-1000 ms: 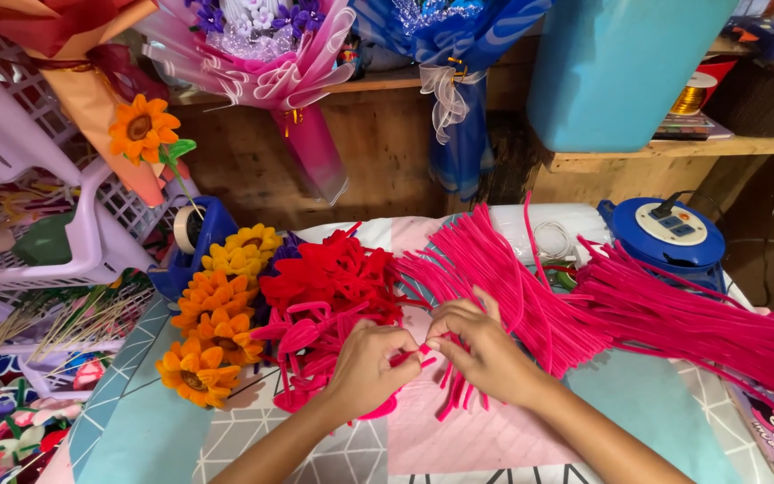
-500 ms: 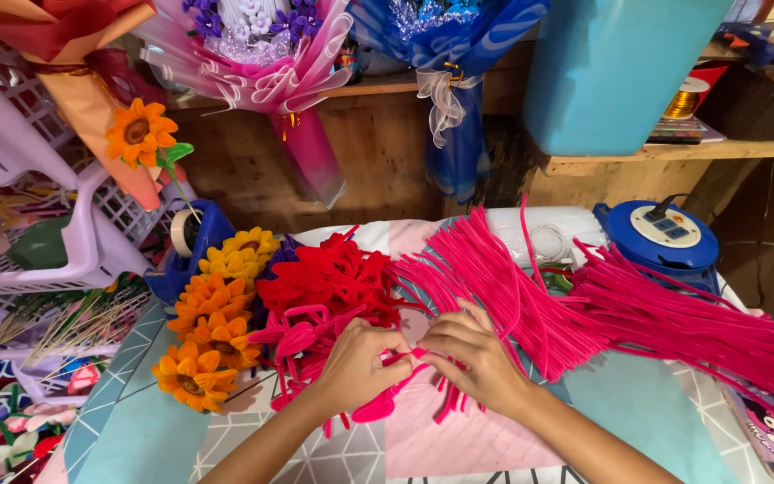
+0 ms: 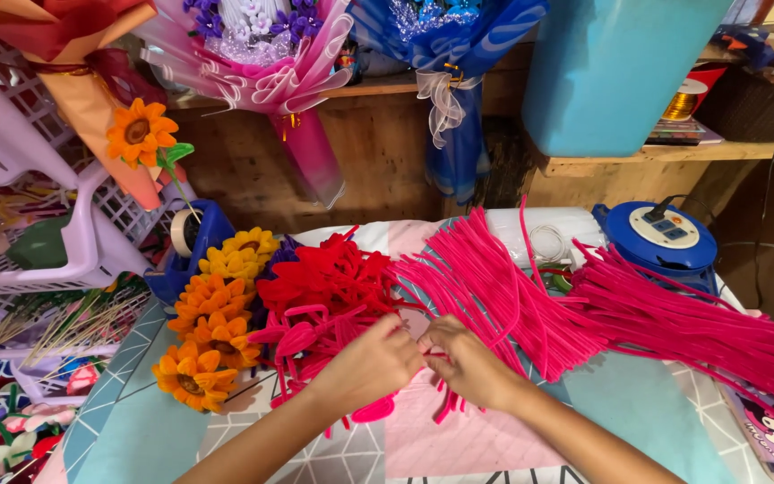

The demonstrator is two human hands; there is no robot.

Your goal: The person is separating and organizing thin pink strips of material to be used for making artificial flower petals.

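working hands: left hand and right hand meet knuckle to knuckle over the table, both curled shut on a pink pipe cleaner piece pinched between their fingertips
left hand: fingers folded in, thumb side toward the right hand, forearm running down to the lower edge of the view
right hand: fingers bent and closed around the same pink strand, forearm leaving toward the lower right
pink shaped pieces: looped pink forms lying just left of and under the left hand, some touching it
loose pink pipe cleaners: a fanned bundle just beyond the right hand, reaching up and away from it
second pink bundle: a longer heap well to the right of the right hand
red pipe cleaner pile: just beyond the left hand
orange and yellow flowers: a cluster farther left of the left hand, beside the red pile
blue tape dispenser: beyond the flowers, far left of the hands
blue cord reel: beyond the second bundle, far right
table cover: pastel geometric cloth under both forearms
bouquets: wrapped in pink and blue, hanging well beyond the hands by the wooden shelf
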